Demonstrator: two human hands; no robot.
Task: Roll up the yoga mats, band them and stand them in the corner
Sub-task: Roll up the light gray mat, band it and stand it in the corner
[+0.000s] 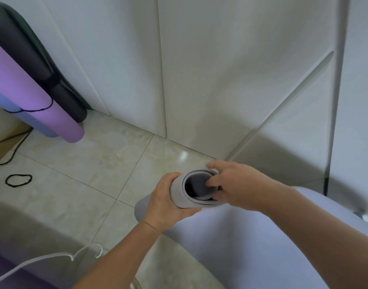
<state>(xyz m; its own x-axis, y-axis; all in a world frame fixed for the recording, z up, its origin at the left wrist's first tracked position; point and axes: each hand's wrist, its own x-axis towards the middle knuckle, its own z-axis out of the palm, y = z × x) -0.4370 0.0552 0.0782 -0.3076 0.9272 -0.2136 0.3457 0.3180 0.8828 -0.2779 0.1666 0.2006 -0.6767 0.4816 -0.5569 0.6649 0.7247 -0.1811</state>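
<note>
My left hand [168, 202] wraps around the grey mat roll [179, 197], near the white wall [199, 69]. My right hand [231, 184] pinches its open end, fingers curled inside. It looks soft, light and springy, so I should hold the middle tight.

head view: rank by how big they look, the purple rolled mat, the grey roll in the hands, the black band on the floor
1. purple rolled mat
2. grey roll, though nearer the camera
3. black band, clearly smallest
</note>
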